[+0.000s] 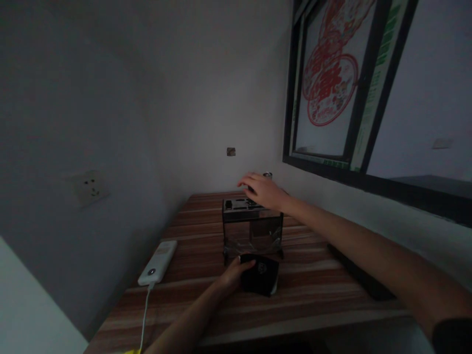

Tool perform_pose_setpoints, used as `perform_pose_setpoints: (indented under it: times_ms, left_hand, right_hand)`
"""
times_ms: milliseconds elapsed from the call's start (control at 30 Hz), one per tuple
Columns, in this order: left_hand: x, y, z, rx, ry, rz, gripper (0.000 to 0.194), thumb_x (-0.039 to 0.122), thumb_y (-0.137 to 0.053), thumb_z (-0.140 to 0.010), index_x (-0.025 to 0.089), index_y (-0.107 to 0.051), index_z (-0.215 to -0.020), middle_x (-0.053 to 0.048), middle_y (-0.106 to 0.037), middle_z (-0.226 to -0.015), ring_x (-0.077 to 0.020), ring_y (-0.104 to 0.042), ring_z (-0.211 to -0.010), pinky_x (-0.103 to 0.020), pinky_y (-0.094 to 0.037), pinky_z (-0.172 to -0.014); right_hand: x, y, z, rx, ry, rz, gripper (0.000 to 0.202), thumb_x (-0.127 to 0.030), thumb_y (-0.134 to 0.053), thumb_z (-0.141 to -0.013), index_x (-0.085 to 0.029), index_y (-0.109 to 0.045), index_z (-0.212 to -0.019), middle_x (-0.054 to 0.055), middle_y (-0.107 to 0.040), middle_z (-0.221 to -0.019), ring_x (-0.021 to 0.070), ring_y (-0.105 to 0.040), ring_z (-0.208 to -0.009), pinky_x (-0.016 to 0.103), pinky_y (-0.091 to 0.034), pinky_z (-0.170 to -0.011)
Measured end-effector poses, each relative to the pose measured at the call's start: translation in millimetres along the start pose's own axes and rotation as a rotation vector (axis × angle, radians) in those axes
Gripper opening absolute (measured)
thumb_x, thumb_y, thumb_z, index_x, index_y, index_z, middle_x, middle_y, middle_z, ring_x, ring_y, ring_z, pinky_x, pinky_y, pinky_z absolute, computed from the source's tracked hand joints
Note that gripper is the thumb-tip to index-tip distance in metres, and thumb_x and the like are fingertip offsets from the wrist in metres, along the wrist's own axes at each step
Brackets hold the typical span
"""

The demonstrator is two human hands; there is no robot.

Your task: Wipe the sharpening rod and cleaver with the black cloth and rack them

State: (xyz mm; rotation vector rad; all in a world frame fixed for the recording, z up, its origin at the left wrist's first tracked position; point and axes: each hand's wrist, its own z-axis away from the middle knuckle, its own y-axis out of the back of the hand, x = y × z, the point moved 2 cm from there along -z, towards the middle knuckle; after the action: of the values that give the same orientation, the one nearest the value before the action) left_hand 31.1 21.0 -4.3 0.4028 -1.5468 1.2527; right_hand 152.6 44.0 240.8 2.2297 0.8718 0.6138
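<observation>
My left hand (pixel 233 274) is closed on the near left corner of a flat black folder-like item (pixel 260 276) with a round emblem and a pale lower edge, its thumb on top. Just behind it stands a small black-framed rack (pixel 223 223) with a see-through body and openings along its top panel. Over that top panel is my right hand (pixel 262 191), its fingers curled down around a small dark thing (pixel 250 189). The hand mostly hides that thing, so its kind is unclear. Behind the right hand the top of a round metallic object (pixel 268 174) shows.
A white power bank (pixel 158 263) with a white cable (pixel 145 314) lies on the striped wooden tabletop (pixel 195 275) at left. A long dark flat object (pixel 359 273) lies under my right forearm. Walls enclose the left and back; a dark-framed window (pixel 324 172) is at right.
</observation>
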Motion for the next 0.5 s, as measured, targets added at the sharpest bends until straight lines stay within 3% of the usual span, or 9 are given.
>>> perform_pose_setpoints:
  times_ms: [100,167,333,500]
  left_hand:
    - [0.0,-0.4,-0.6,-0.019,-0.008,-0.010,0.034,0.025,-0.077,-0.054,0.017,-0.059,-0.082,0.000,-0.063,-0.072,-0.0150,-0.057,-0.070,-0.027,-0.040,-0.070]
    - [0.8,-0.9,-0.9,-0.056,-0.023,-0.040,0.038,0.026,-0.076,-0.055,0.016,-0.061,-0.089,-0.002,-0.064,-0.077,-0.0164,-0.058,-0.074,-0.028,-0.039,-0.072]
    - [2.5,-1.8,-0.7,-0.113,-0.047,-0.102,0.038,0.027,-0.073,-0.059,0.015,-0.063,-0.094,-0.005,-0.065,-0.083,-0.0176,-0.058,-0.078,-0.028,-0.039,-0.075]
    - [3.2,-1.4,0.9,-0.126,-0.042,-0.128,0.035,0.027,-0.071,-0.062,0.014,-0.063,-0.094,-0.006,-0.066,-0.085,-0.0183,-0.058,-0.080,-0.028,-0.039,-0.076]
  right_hand:
    - [-9.9,-6.2,-9.4,-0.243,0.213,0.301,0.018,-0.011,-0.048,-0.080,-0.015,-0.057,-0.095,0.009,-0.058,-0.099,0.0214,-0.048,-0.095,0.034,-0.036,-0.078]
    - [-15.1,-8.7,-10.8,-0.331,0.276,0.410,0.018,-0.011,-0.047,-0.081,-0.014,-0.057,-0.096,0.009,-0.059,-0.099,0.0216,-0.049,-0.095,0.034,-0.036,-0.076]
    - [-20.5,-16.3,-15.8,-0.477,0.259,0.569,0.021,-0.012,-0.055,-0.077,-0.017,-0.061,-0.096,0.007,-0.064,-0.094,0.0216,-0.052,-0.095,0.040,-0.034,-0.086]
    - [-16.5,-42.1,-24.4,-0.699,0.218,0.841,0.022,-0.014,-0.049,-0.080,-0.023,-0.066,-0.091,0.005,-0.068,-0.093,0.0213,-0.057,-0.091,0.048,-0.032,-0.090]
